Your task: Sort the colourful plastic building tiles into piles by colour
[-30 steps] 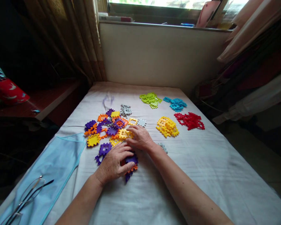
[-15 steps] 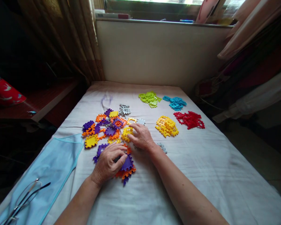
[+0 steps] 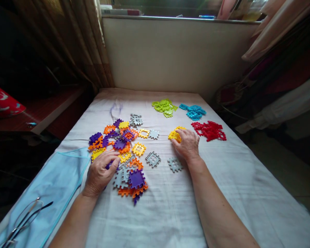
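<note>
Dragging your right hand [image 3: 187, 144], its grip unclear like that of your left hand [image 3: 100, 171], could scatter the yellow pile [image 3: 174, 134] right of the mixed heap [image 3: 120, 144].

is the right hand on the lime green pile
No, the right hand is at the yellow interlocking pieces, and the lime green pile lies farther back.

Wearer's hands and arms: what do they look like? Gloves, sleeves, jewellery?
Left hand and right hand are both bare: no gloves, no rings visible. Left forearm and right forearm show no sleeves, watch, bracelet or cables.
</note>
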Available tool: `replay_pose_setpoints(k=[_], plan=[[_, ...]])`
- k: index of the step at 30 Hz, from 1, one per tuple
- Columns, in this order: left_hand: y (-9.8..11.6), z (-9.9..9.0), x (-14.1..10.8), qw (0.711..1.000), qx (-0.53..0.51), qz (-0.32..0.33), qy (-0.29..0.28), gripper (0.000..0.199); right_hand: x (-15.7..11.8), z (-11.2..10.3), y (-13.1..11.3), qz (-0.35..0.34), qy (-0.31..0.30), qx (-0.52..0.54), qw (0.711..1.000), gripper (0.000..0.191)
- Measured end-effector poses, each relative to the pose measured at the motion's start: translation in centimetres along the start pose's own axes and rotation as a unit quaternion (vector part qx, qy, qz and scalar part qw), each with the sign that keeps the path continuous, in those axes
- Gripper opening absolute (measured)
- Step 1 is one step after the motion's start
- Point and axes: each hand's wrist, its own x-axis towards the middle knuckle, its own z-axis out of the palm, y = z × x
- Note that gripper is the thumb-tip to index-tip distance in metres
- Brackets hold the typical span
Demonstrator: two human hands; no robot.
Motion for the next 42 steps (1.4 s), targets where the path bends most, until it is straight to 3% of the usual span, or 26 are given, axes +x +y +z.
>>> replay_pose_setpoints(k=[4, 8, 13, 16, 22, 28, 35, 42], plan=[[-0.8, 0.2, -0.1, 1.000, 0.025, -0.001, -0.015, 0.020, 0.0, -0.1, -0.6, -0.001, 0.004, 0.004, 1.000, 0.031], [-1.6, 0.1, -0.2, 0.999, 0.033, -0.007, 0.008, 0.021, -0.1, -0.6, -3.3, -0.030, -0.014, 0.045, 0.998, 0.029], [-2.7, -0.2, -0.4, 0.996, 0.048, -0.054, 0.057, 0.023, -1.5, -0.6, -8.2, -0.135, -0.118, 0.135, 0.975, 0.022], [-2.9, -0.1, -0.4, 0.995, 0.053, -0.067, 0.057, 0.025, -2.5, -0.3, -10.0, -0.161, -0.161, 0.145, 0.963, 0.022], [-2.5, 0.2, -0.3, 0.995, 0.049, -0.062, 0.054, 0.024, -3.1, -0.4, -11.0, -0.176, -0.208, 0.119, 0.955, 0.031], [-2.7, 0.4, -0.5, 0.995, 0.045, -0.074, 0.051, 0.023, -2.9, -0.8, -12.2, -0.170, -0.216, 0.065, 0.959, 0.030], [-3.0, 0.5, -0.7, 0.995, 0.042, -0.073, 0.052, 0.022, -2.0, -1.4, -11.3, -0.171, -0.212, 0.035, 0.961, 0.031], [-3.0, 0.5, -0.5, 0.994, 0.047, -0.082, 0.048, 0.026, 0.8, -3.8, -5.2, 0.048, -0.186, -0.015, 0.981, 0.027]])
